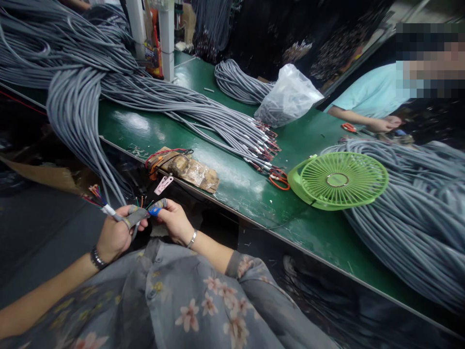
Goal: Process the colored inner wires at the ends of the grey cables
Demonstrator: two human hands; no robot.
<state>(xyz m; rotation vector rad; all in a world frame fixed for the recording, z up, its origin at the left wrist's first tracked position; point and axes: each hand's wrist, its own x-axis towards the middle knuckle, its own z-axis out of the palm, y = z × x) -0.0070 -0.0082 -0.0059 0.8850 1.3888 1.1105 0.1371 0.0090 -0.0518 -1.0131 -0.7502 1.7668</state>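
Observation:
My left hand is closed around grey cables whose stripped end shows thin coloured wires and a white label. Grey covers wrap some of its fingers. Close on its right, my right hand pinches at more thin coloured wires, with a blue wrap on the thumb and a grey one on a finger. The exact grip between the fingertips is too small to make out. From my left hand the cables run up to a thick grey cable bundle that droops over the table edge.
On the green table lies a taped cardboard piece with red and black leads. A green fan, orange-handled scissors, a plastic bag and more grey cables are there too. A co-worker works across the table.

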